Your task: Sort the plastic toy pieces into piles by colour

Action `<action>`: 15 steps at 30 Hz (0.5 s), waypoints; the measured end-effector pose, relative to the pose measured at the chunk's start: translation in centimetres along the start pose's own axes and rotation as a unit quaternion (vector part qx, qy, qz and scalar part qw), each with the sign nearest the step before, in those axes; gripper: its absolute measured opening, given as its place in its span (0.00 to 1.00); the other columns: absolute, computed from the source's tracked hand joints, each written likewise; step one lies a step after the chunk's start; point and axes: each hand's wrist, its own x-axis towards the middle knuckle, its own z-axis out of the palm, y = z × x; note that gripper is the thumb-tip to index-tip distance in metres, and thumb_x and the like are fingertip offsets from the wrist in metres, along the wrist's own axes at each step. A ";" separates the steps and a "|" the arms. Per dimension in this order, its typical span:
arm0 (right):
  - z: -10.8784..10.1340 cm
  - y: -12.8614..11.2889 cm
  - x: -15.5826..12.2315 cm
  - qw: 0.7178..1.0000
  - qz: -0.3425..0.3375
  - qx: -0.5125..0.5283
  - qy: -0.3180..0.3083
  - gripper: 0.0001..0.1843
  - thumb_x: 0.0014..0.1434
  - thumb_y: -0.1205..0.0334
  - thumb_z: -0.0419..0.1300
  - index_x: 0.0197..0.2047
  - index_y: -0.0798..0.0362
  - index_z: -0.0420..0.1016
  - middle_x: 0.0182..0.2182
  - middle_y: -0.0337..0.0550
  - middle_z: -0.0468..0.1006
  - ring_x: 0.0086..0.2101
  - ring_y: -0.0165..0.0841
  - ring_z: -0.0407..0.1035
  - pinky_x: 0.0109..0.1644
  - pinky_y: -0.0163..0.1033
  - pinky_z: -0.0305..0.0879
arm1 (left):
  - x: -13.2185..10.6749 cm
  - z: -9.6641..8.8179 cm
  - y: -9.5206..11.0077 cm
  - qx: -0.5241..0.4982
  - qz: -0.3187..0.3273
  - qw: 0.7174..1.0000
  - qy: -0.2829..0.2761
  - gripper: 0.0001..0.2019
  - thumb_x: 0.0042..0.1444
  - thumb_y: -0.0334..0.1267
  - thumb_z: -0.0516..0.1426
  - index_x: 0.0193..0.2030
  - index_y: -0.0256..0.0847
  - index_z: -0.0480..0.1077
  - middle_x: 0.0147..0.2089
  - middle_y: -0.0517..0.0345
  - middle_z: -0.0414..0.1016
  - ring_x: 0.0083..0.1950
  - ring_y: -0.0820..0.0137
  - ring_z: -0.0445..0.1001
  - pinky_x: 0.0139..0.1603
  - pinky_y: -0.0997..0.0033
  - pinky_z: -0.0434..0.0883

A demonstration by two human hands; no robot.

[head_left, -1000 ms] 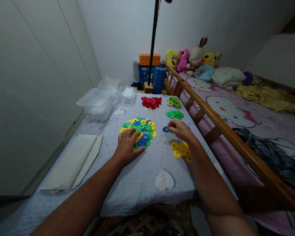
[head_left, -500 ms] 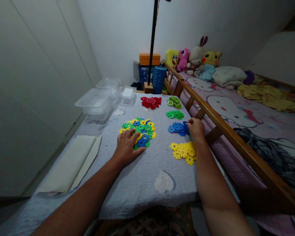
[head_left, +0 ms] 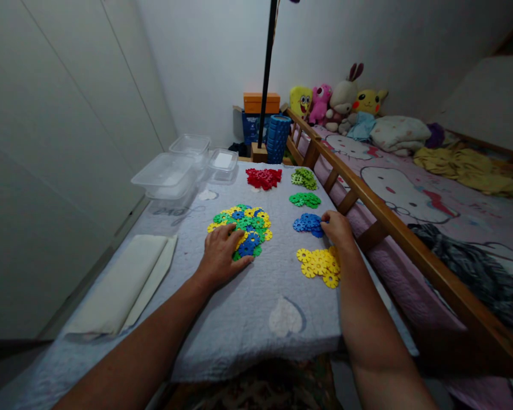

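My left hand (head_left: 222,250) rests with fingers spread on the near left side of a mixed pile of yellow, green and blue interlocking discs (head_left: 256,223). At the right edge of a pile of blue discs (head_left: 308,223), my right hand (head_left: 338,229) has its fingers closed, pinching a blue disc at the fingertips; most of that disc is hidden. Yellow discs (head_left: 318,263) lie nearer, partly behind the right forearm. Beyond the blue ones sit a green disc pile (head_left: 305,199) and a light green pile of square-looking pieces (head_left: 304,179). Red pieces (head_left: 264,178) are heaped at the far side.
Clear plastic containers (head_left: 165,171) stand at the table's back left, with a smaller lidded one (head_left: 223,162) beside them. A folded cream cloth (head_left: 123,285) lies at the left edge. Along the right runs a wooden bed rail (head_left: 367,205). A black pole (head_left: 267,74) rises behind.
My right hand has moved slightly left and down, bringing its fingertips lower against the blue pile's right edge. The left hand stays in place on the mixed pile.
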 end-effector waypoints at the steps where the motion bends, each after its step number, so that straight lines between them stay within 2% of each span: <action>1: 0.0 0.0 0.0 1.000 -0.001 0.002 -0.001 0.11 0.52 0.72 0.56 0.36 0.53 0.79 0.37 0.46 0.81 0.39 0.36 0.71 0.43 0.38 0.61 | 0.0 0.0 0.0 0.000 0.001 1.000 -0.001 0.30 0.54 0.55 0.63 0.60 0.45 0.71 0.66 0.42 0.66 0.67 0.47 0.63 0.67 0.41 0.61; 9: -0.6 -0.6 -0.5 0.999 -0.005 0.030 0.040 0.10 0.56 0.68 0.56 0.35 0.54 0.79 0.36 0.48 0.81 0.37 0.36 0.71 0.45 0.39 0.62 | 0.0 0.2 -0.3 0.004 0.005 1.000 0.003 0.30 0.54 0.55 0.63 0.61 0.46 0.70 0.66 0.43 0.66 0.67 0.47 0.63 0.67 0.41 0.61; 12: -0.8 -2.8 -1.0 0.996 -0.051 0.074 0.030 0.08 0.56 0.67 0.57 0.34 0.54 0.78 0.34 0.45 0.80 0.36 0.35 0.70 0.44 0.38 0.63 | 0.0 0.2 -0.1 0.006 0.003 1.000 0.005 0.30 0.54 0.54 0.63 0.61 0.45 0.70 0.66 0.42 0.66 0.67 0.47 0.63 0.67 0.41 0.61; 15: -0.6 -6.1 -2.0 0.982 -0.125 0.138 -0.033 0.06 0.57 0.67 0.58 0.35 0.53 0.77 0.33 0.42 0.79 0.35 0.33 0.70 0.43 0.37 0.63 | 0.1 0.2 0.0 0.007 -0.001 1.000 0.011 0.29 0.54 0.53 0.64 0.60 0.44 0.71 0.65 0.42 0.67 0.66 0.48 0.65 0.67 0.42 0.62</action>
